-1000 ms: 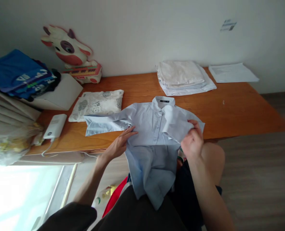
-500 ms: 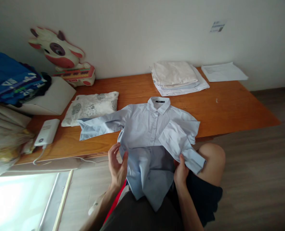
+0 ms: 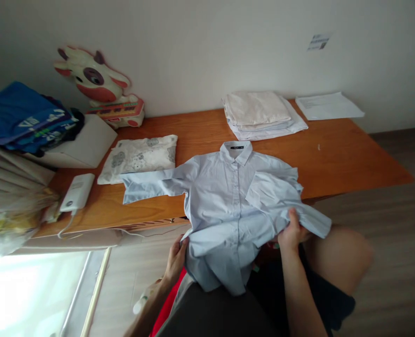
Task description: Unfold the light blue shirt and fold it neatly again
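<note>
A light blue collared shirt [image 3: 228,187] lies front up across the near edge of the wooden table [image 3: 333,159], its lower half hanging over my lap. One sleeve stretches out to the left on the table; the other is folded across the chest. My left hand [image 3: 177,257] grips the shirt's left side edge below the table edge. My right hand [image 3: 291,230] pinches the right side together with the folded sleeve's cuff. Both hands hold the fabric lifted in a fold.
Folded cream and white cloths [image 3: 261,114] are stacked at the back, papers [image 3: 328,106] to their right. A patterned folded cloth [image 3: 139,157], a white charger [image 3: 76,193], a white box [image 3: 84,145], blue clothes [image 3: 25,117] and a cow toy [image 3: 98,86] sit at left.
Both hands dropped from the shirt's chest to its sides below the table edge, took hold of the fabric and lifted the lower part up. The folded sleeve now trails right over my knee.
</note>
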`<state>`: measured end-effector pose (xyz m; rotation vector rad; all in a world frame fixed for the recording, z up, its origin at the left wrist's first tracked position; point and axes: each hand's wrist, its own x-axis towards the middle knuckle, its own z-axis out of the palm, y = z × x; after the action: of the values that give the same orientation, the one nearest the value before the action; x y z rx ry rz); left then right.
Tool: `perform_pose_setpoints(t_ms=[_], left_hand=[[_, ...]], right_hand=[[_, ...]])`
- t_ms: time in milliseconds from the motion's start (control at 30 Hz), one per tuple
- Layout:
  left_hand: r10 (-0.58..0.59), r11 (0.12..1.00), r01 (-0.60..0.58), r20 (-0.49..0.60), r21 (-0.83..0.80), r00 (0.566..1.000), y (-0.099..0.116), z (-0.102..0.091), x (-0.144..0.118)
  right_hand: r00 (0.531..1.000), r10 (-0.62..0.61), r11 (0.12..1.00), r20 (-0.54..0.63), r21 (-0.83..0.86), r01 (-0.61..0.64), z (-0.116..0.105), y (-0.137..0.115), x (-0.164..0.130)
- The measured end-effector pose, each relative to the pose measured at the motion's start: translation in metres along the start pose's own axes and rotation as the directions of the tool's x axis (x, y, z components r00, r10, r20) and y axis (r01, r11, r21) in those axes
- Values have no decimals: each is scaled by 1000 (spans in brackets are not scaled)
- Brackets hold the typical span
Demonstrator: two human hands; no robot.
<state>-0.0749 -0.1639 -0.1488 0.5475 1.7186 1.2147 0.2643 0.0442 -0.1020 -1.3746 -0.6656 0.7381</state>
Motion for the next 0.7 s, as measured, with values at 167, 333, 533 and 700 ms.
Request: perform_pose_setpoints(t_ms=[167,333,533,700], left_hand=[[109,977,-102,-29,189,994,-14,6,5],[558,774,-438,-166,457,813,6,20,-18],[726,490,-796,339,355,598,122,83,-11],[507,259,-825,656,503,559,189,166,52]], right_hand=[[980,-14,976,198,-211,56,-28,-2,25],[988,67,980,137,-193,-40,-45,10,5],[978,133,989,158,-78,-122,-48,-4,-10],[972,26,998,235,54,-40,-39,-60,16]])
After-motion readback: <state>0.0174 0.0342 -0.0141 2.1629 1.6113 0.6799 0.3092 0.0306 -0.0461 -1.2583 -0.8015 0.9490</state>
